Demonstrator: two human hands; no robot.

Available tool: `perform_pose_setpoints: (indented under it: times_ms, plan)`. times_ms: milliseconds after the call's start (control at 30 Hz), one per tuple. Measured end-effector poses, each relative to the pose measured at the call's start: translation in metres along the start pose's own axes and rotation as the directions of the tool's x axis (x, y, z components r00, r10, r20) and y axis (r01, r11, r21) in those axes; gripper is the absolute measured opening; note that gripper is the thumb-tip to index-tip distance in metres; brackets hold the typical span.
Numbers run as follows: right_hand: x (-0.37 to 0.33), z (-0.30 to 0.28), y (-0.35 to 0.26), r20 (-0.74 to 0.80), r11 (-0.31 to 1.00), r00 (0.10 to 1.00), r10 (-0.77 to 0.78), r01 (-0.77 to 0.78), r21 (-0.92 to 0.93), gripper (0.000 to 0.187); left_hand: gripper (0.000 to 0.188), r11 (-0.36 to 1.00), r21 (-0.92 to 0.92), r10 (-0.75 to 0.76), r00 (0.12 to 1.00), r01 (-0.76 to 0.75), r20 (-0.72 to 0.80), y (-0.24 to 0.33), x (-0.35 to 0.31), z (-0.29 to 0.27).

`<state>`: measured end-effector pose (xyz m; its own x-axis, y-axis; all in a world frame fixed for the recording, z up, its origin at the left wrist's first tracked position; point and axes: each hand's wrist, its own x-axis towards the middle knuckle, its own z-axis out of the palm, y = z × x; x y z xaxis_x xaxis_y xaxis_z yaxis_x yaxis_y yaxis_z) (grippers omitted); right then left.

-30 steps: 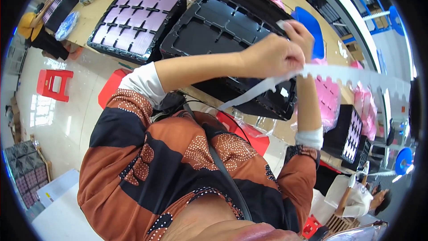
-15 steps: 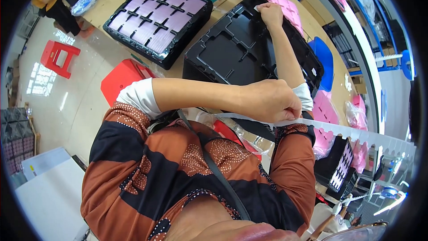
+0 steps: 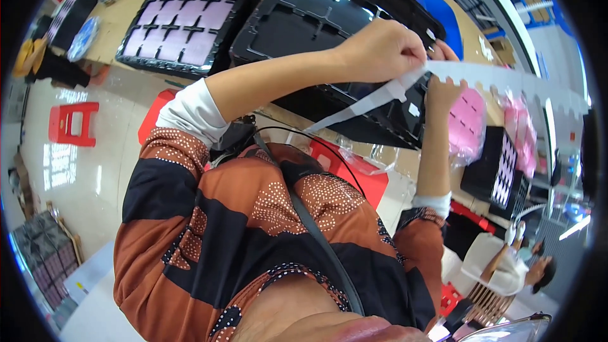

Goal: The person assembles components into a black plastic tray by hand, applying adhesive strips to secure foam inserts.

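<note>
A white strip (image 3: 468, 72) ran over the near edge of the counter (image 3: 123, 19), clamped in the left hand (image 3: 380, 50); the right hand (image 3: 445, 90) (half hidden; I couldn't tell its grip) was beside it. Steady, untwisted tension seemed wise.

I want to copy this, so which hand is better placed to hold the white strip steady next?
Probably the left hand: it pinches the white strip, while the right hand is partly hidden behind it.

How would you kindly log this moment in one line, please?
left hand: pinching white strip | right hand: behind strip, contact unclear | black tray: on table, white pieces on it
</note>
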<state>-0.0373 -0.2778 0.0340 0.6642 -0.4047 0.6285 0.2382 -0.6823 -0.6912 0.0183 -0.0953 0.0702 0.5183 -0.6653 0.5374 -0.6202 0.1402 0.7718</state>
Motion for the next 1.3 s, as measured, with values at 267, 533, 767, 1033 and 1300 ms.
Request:
perform_pose_setpoints:
  times_ms: [267, 533, 767, 1033, 1300]
  plan:
    - [-0.077, -0.034, -0.069, -0.046, 0.933, 0.944, -0.328, 0.316, -0.171, 0.025, 0.011, 0.996, -0.080, -0.037, 0.999, 0.040, 0.032, -0.006, 0.007, 0.033]
    - [-0.083, -0.028, -0.054, -0.023, 0.825, 0.892, -0.451, 0.407, -0.392, 0.025, 0.013, 0.999, 0.008, 0.041, 0.999, -0.041, 0.018, -0.005, 0.005, 0.045]
    - [-0.078, -0.035, -0.059, 0.132, 0.657, 0.767, -0.628, 0.613, -0.438, 0.021, 0.015, 0.987, -0.085, -0.128, 0.988, 0.135, 0.090, -0.013, 0.007, 0.049]
    - [-0.041, 0.002, -0.111, 0.019, 0.923, 0.924, -0.383, 0.383, -0.041, 0.012, 0.019, 0.988, -0.154, 0.009, 0.999, -0.003, 0.038, -0.043, -0.019, 0.055]
    - [-0.029, 0.118, -0.085, 0.404, 0.984, 0.909, -0.097, 0.027, 0.176, 0.015, 0.013, 0.907, 0.009, -0.418, 0.896, 0.421, 0.153, 0.008, -0.110, -0.084]
